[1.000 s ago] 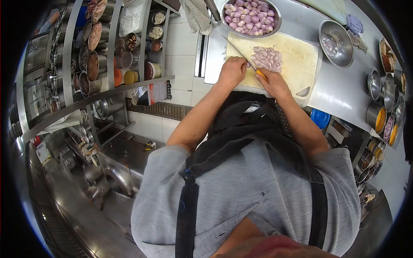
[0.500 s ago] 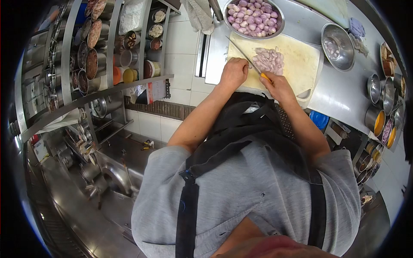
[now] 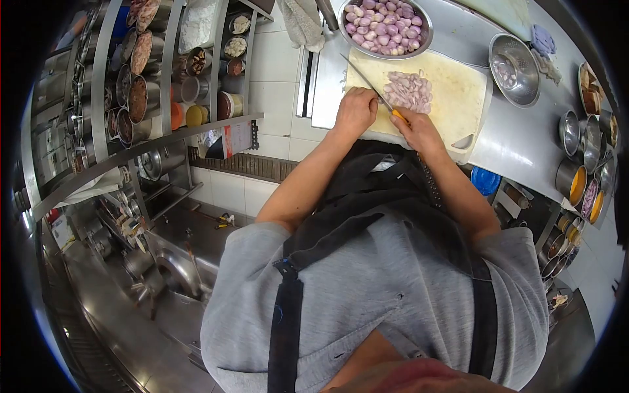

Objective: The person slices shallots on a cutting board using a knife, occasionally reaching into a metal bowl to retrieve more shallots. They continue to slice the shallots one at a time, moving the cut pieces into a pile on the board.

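Observation:
My right hand is wrapped round the yellow handle of a knife, whose long blade points up and to the left across the cutting board. Close beside the blade, my left hand rests on the board's near left part with its fingers curled in. A bit of pale purple shows at its fingertips, a shallot mostly hidden by them. Just beyond the knife lies a pile of sliced shallots. At the board's far edge stands a metal bowl full of peeled whole shallots.
A metal colander with a few pale pieces inside stands right of the board on the steel counter. Metal pots line the far right. A grey cloth hangs at the back left. Shelves with food containers fill the left.
My right hand has shifted slightly left with the knife, and the blade tip has moved a little up and left. My left hand stays almost in place.

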A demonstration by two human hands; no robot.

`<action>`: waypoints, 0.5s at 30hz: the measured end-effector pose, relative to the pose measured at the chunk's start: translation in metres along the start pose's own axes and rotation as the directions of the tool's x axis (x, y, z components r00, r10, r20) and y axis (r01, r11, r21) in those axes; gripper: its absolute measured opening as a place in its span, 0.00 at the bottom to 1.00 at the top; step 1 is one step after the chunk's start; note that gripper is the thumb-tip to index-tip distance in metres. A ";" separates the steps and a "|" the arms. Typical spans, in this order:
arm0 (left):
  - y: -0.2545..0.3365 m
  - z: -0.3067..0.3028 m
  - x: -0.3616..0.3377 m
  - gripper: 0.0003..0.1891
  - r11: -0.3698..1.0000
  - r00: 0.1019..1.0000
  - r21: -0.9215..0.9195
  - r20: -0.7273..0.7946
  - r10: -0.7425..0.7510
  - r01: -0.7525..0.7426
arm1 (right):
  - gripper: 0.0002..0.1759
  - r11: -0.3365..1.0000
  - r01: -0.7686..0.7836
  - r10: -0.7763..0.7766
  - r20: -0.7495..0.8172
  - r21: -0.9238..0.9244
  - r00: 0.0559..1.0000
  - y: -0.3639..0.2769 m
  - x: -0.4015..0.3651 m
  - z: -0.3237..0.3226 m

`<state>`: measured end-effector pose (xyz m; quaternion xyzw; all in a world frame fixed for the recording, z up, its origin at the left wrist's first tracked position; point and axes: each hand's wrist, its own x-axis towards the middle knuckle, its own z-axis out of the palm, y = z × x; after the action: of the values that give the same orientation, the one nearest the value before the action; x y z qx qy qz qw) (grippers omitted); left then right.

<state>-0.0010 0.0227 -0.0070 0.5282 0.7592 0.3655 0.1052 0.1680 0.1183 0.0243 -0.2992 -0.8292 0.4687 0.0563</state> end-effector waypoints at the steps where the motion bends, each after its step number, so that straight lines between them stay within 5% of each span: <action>1: 0.000 0.000 0.000 0.04 1.000 1.000 0.007 0.004 0.000 0.000 | 0.21 1.000 0.001 -0.001 -0.003 0.002 1.000 0.003 0.003 0.003; 10: 0.000 0.000 -0.001 0.02 1.000 1.000 0.002 -0.005 0.007 -0.007 | 0.21 0.987 -0.118 0.114 0.045 0.107 0.992 -0.001 -0.004 -0.003; 12: 0.000 -0.002 -0.001 0.03 1.000 1.000 0.017 0.000 0.011 -0.011 | 0.21 0.999 0.015 -0.014 -0.034 0.032 0.999 0.008 0.007 0.009; 15: 0.002 -0.002 0.001 0.01 1.000 1.000 -0.009 -0.007 0.011 -0.011 | 0.21 0.999 0.007 -0.005 -0.041 0.049 0.999 0.008 0.006 0.008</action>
<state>-0.0006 0.0230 -0.0043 0.5306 0.7550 0.3714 0.1029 0.1639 0.1187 0.0119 -0.3050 -0.8171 0.4823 0.0820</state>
